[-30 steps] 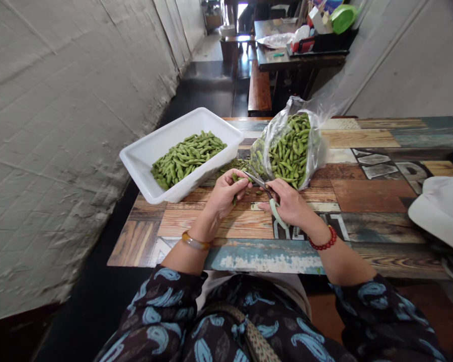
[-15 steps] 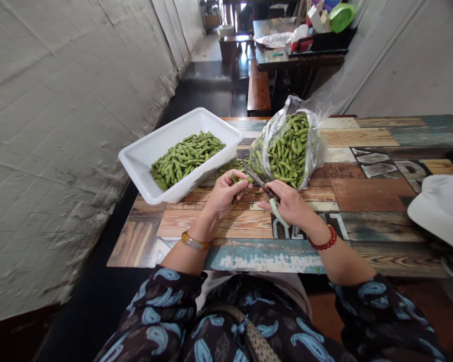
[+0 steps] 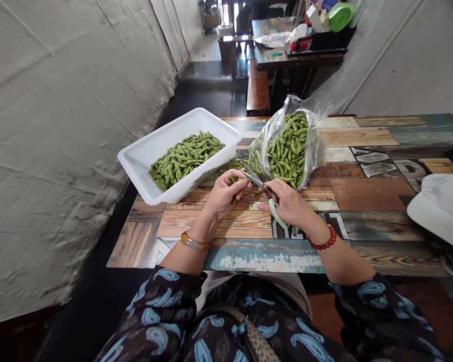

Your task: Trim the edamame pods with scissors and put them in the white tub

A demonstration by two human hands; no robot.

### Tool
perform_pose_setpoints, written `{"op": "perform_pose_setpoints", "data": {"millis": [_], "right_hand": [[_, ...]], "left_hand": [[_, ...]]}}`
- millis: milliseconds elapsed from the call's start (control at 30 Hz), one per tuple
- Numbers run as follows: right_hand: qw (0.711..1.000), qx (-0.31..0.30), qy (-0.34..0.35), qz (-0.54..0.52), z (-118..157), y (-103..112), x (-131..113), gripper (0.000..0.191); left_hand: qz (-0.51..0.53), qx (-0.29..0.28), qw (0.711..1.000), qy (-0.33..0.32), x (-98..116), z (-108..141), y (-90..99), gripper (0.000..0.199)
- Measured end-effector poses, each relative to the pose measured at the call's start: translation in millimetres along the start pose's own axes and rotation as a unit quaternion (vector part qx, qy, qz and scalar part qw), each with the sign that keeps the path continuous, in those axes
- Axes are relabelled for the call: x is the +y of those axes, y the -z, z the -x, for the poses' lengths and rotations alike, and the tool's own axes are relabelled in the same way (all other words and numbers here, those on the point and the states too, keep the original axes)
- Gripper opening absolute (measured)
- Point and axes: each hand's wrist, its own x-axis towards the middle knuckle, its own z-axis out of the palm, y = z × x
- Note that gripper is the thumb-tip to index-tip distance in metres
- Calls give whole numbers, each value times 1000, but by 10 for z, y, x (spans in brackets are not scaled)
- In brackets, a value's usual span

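Note:
Green pods (image 3: 233, 179) are pinched in my left hand (image 3: 225, 191), which wears an amber bangle. My right hand (image 3: 287, 201) is closed round a pair of scissors (image 3: 275, 207) with pale green handles; the blades are parted and point left at the pod tips. Left of my hands, a white plastic tub (image 3: 147, 193) holds a heap of pods (image 3: 186, 157). Behind my right hand lies an open clear plastic bag (image 3: 314, 151) full of pods (image 3: 291, 146). Small green trimmings (image 3: 232, 166) are scattered between tub and bag.
The patchwork wooden table (image 3: 370, 193) extends to the right, where a white cap (image 3: 440, 203) lies at its edge. A rough white wall (image 3: 68, 110) runs along the left. Beyond are a wooden bench (image 3: 258, 89) and another table (image 3: 270, 59) with a black tray (image 3: 326, 42).
The scissor blades have opened wider near the pods in my left hand. My hands have hardly moved, and the tub and bag stay where they were.

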Motion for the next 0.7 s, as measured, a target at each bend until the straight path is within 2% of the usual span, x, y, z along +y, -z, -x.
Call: {"op": "perform_pose_setpoints", "data": {"millis": [400, 600, 700], "right_hand": [[999, -2, 19, -31, -8, -14, 5, 25], [996, 72, -40, -31, -18, 21, 27, 24], [996, 69, -40, -32, -20, 35, 22, 25]], "left_hand": [[3, 3, 1000, 3, -1, -8, 18, 31], [87, 43, 995, 6, 166, -60, 197, 26], [19, 56, 998, 2, 225, -69, 284, 30]]}}
